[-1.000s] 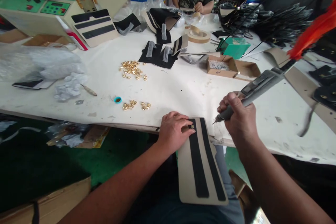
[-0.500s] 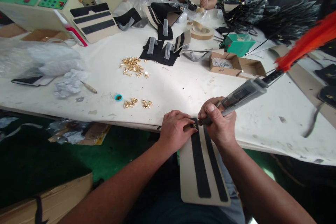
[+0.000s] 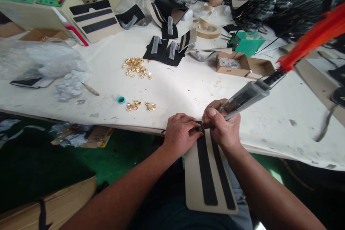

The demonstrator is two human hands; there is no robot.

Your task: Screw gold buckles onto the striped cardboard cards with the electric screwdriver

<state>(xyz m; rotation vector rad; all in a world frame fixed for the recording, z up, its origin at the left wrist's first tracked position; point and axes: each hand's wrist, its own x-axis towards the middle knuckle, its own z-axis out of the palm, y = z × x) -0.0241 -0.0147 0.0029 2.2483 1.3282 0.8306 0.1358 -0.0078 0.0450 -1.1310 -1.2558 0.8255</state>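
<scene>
Gripping the board (image 3: pixel 215 172), left hand (image 3: pixel 180 133) close around the stud (image 3: pixel 200 129), helps right hand (image 3: pixel 225 125), fingers wrapped round the tool (image 3: pixel 244 97), aim straight.

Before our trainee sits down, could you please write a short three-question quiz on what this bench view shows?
1. Short answer: which of the person's own hands grips the grey tool?
2. True or false: the left hand rests on the tape roll.
3. Multiple choice: which of these lies nearest the blue-rimmed cap?
A) the green box
B) the small gold pieces
C) the tape roll

Key:
1. The right hand.
2. False; it touches the beige panel with black strips.
3. B; they lie just right of it in the picture.
</scene>
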